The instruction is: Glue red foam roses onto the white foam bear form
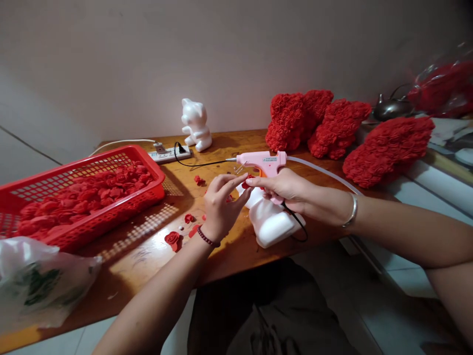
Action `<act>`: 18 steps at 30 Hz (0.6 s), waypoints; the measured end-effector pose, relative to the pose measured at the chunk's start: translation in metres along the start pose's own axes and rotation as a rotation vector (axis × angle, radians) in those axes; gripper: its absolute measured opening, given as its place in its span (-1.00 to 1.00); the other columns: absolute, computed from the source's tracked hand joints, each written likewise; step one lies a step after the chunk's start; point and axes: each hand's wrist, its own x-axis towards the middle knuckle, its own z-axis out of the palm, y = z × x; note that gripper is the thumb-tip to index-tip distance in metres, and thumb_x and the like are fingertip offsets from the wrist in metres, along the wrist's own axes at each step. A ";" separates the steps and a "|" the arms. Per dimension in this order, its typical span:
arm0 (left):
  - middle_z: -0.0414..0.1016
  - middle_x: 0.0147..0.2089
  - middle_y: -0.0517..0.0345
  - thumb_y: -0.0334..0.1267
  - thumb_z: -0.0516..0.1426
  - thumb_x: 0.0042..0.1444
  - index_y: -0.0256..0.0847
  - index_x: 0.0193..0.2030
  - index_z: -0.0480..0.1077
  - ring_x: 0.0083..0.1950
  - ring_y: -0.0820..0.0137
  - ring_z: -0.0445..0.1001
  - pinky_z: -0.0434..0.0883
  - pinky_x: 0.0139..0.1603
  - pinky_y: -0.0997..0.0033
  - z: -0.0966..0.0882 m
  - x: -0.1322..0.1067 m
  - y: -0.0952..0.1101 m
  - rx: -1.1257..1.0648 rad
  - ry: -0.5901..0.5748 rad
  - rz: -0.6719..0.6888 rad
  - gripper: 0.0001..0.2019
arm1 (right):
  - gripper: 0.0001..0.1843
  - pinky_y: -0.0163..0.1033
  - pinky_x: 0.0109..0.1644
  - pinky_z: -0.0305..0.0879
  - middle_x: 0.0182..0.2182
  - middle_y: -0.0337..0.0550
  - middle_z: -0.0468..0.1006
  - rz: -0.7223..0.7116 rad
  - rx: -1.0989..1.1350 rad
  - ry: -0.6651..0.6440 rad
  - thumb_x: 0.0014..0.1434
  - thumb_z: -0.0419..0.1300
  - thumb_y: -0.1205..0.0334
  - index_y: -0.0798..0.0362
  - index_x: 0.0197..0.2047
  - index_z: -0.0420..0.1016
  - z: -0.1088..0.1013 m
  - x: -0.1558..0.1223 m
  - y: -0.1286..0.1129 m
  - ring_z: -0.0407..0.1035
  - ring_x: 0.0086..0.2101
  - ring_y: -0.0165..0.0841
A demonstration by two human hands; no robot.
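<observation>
My right hand [286,185] is wrapped round the handle of a pink hot glue gun [258,160], whose nozzle points left and whose clear glue stick trails out at the back. Between the fingertips of my left hand [225,199] is a small red foam rose [250,181], and my right thumb reaches to it as well. Below both hands a white foam bear [275,227] lies on the wooden table, its upper part mostly hidden by my hands. Loose red roses [173,239] are scattered left of my left wrist.
A red plastic basket [155,183] full of red roses stands at the left, with a plastic bag [48,281] before it. Behind are a power strip [168,155] and an upright white bear [196,124]. Rose-covered red figures [388,150] and a dark kettle [392,107] occupy the right.
</observation>
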 end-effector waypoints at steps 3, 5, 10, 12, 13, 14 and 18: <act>0.61 -0.20 0.11 -0.28 0.31 0.21 -0.17 -0.03 0.57 -0.30 0.49 0.51 0.47 -0.35 0.51 0.000 0.001 0.001 -0.006 0.037 -0.032 -0.80 | -0.64 -0.39 -0.63 -0.10 -0.62 -0.37 0.26 -0.063 0.022 -0.014 0.00 0.49 0.17 0.08 -0.40 0.36 -0.007 -0.002 -0.002 0.07 -0.63 -0.58; 0.62 -0.23 0.13 -0.27 0.32 0.19 -0.18 -0.07 0.57 -0.33 0.51 0.50 0.45 -0.40 0.55 0.000 0.002 0.001 -0.014 0.063 -0.085 -0.82 | -0.67 -0.40 -0.63 -0.10 -0.59 -0.36 0.30 -0.129 0.046 0.024 0.01 0.48 0.16 0.07 -0.33 0.42 -0.018 -0.005 -0.006 0.06 -0.62 -0.58; 0.63 -0.25 0.14 -0.29 0.33 0.16 -0.22 -0.19 0.54 -0.29 0.49 0.55 0.43 -0.45 0.59 0.003 0.004 -0.002 0.002 0.040 -0.204 -0.88 | -0.75 -0.41 -0.63 -0.04 -0.40 -0.27 0.50 -0.244 0.067 0.208 0.11 0.38 0.10 0.04 -0.23 0.48 -0.060 -0.011 -0.011 0.03 -0.63 -0.64; 0.64 -0.24 0.14 -0.31 0.32 0.16 -0.21 -0.11 0.55 -0.29 0.49 0.54 0.45 -0.42 0.56 0.003 0.004 -0.003 0.038 -0.007 -0.192 -0.84 | -0.75 -0.42 -0.63 0.00 -0.35 -0.25 0.54 -0.255 0.044 0.249 0.13 0.36 0.09 0.04 -0.21 0.49 -0.076 -0.012 -0.005 0.03 -0.64 -0.65; 0.63 -0.23 0.13 -0.31 0.32 0.17 -0.21 -0.05 0.56 -0.29 0.48 0.54 0.46 -0.39 0.55 0.003 0.004 -0.003 0.052 -0.031 -0.182 -0.79 | -0.74 -0.43 -0.63 0.00 -0.33 -0.24 0.55 -0.260 0.032 0.257 0.13 0.36 0.08 0.04 -0.19 0.50 -0.083 -0.013 -0.001 0.04 -0.64 -0.66; 0.63 -0.23 0.13 -0.30 0.31 0.18 -0.20 0.02 0.56 -0.29 0.48 0.54 0.48 -0.37 0.53 0.003 0.004 -0.003 0.055 -0.054 -0.180 -0.74 | -0.72 -0.43 -0.64 -0.01 -0.32 -0.24 0.56 -0.268 0.022 0.261 0.12 0.37 0.08 0.03 -0.16 0.51 -0.088 -0.013 0.005 0.04 -0.64 -0.66; 0.65 -0.20 0.10 -0.19 0.27 0.24 -0.18 -0.01 0.59 -0.25 0.46 0.57 0.50 -0.33 0.52 0.003 0.005 -0.001 -0.066 -0.145 -0.280 -0.78 | -0.68 -0.45 -0.65 -0.05 -0.42 -0.24 0.53 -0.252 -0.052 0.286 0.07 0.39 0.00 0.07 -0.24 0.53 -0.101 -0.014 0.026 0.08 -0.64 -0.64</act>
